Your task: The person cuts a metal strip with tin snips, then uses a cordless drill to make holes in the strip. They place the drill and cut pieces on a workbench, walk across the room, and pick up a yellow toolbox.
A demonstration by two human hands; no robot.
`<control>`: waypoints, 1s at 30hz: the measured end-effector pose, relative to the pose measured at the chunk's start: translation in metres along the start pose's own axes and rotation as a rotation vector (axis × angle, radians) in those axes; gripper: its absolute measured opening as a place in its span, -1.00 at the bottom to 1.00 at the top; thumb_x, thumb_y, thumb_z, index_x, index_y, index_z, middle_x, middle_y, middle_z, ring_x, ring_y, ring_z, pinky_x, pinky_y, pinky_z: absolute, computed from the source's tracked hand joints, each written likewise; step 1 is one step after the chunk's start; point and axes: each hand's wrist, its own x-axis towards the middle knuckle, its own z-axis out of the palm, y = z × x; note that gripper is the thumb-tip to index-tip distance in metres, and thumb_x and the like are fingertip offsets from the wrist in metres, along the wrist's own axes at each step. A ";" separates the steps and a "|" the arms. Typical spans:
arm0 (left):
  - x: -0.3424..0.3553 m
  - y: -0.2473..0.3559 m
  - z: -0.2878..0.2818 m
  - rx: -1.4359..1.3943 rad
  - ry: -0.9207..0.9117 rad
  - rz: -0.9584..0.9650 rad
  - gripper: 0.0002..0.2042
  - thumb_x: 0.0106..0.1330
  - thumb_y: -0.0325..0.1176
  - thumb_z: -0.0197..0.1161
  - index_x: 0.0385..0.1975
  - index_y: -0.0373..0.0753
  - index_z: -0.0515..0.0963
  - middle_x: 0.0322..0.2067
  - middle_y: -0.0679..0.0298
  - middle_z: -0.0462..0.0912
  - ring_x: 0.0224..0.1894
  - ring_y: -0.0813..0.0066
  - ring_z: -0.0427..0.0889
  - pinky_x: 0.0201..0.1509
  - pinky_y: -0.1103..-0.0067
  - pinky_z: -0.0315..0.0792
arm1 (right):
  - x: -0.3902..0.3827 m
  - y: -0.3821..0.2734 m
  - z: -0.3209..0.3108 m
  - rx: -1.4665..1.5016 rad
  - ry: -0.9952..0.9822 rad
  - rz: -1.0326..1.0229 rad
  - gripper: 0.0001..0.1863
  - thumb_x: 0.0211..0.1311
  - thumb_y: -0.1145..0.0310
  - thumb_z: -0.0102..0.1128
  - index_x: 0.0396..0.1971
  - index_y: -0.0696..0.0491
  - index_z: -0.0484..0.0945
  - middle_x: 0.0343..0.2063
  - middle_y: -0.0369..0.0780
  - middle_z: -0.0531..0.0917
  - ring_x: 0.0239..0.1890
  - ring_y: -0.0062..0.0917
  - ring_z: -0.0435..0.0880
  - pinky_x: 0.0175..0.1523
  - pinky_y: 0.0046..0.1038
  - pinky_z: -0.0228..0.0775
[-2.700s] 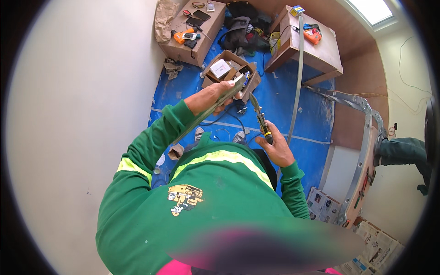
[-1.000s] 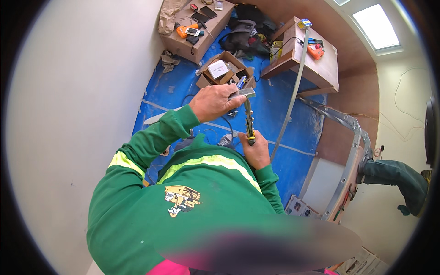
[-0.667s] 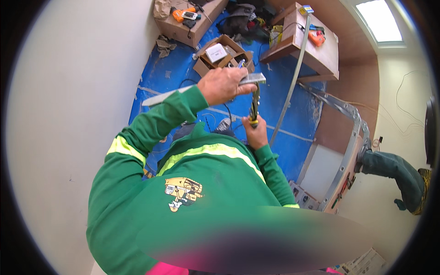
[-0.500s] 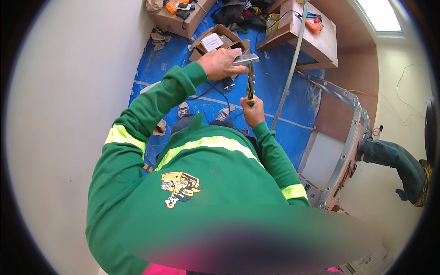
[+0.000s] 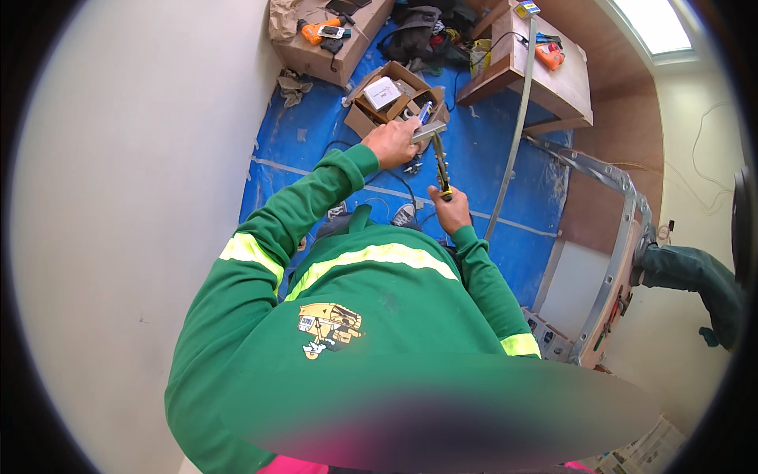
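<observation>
My left hand (image 5: 391, 144) grips a short grey metal strip or channel piece (image 5: 430, 131) at its left end, holding it out in front of my body. From below, a pair of tin snips (image 5: 441, 162) points up with its jaws at the underside of the strip's right end. Whether the jaws bite into the metal is too small to tell. My right hand (image 5: 452, 210) is closed around the snips' handles, which show a little yellow and black. Beneath the strip, an open cardboard box (image 5: 365, 118) on the floor holds a white box (image 5: 382, 93).
Blue sheeting (image 5: 304, 130) covers the floor. A long metal strip (image 5: 517, 130) leans near a wooden bench (image 5: 564, 99) bearing an orange tool (image 5: 549, 55). An orange drill (image 5: 314, 33) lies on a wooden box (image 5: 316, 59). To the right stands a metal-framed ladder or platform (image 5: 628, 205).
The view has shifted, so the room appears lower and farther right. Both hands have come slightly nearer my body, and the metal piece tilts more, its right end higher. Both grips hold.
</observation>
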 end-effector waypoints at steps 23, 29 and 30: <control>-0.083 0.056 -0.009 -0.079 0.676 0.358 -0.26 0.47 0.03 0.45 0.53 -0.14 0.31 0.20 0.17 0.55 0.31 0.19 0.50 0.47 0.19 0.36 | 0.005 -0.073 -0.019 0.046 0.145 -0.168 -0.62 0.43 0.15 0.39 -0.31 0.24 0.68 -0.51 -0.07 0.73 -0.44 -0.32 0.69 -0.22 -0.16 0.52; -0.045 0.045 -0.031 -2.029 0.452 -0.046 -0.09 0.56 0.48 0.04 0.47 -0.32 0.19 0.17 0.05 0.53 0.29 -0.02 0.57 0.52 0.06 0.37 | 0.003 -0.103 -0.013 0.061 0.312 -0.255 -0.65 0.43 0.12 0.38 -0.24 0.17 0.68 -0.40 0.05 0.77 -0.28 0.03 0.80 -0.15 -0.04 0.57; -0.025 0.036 -0.041 -2.120 0.547 -0.086 -0.15 0.56 0.49 0.00 0.34 -0.31 0.26 0.09 0.05 0.56 0.24 -0.04 0.59 0.51 0.03 0.37 | 0.002 -0.106 -0.006 0.061 0.293 -0.241 -0.65 0.43 0.10 0.39 -0.18 0.14 0.68 -0.38 0.10 0.76 -0.21 0.13 0.78 -0.12 0.00 0.58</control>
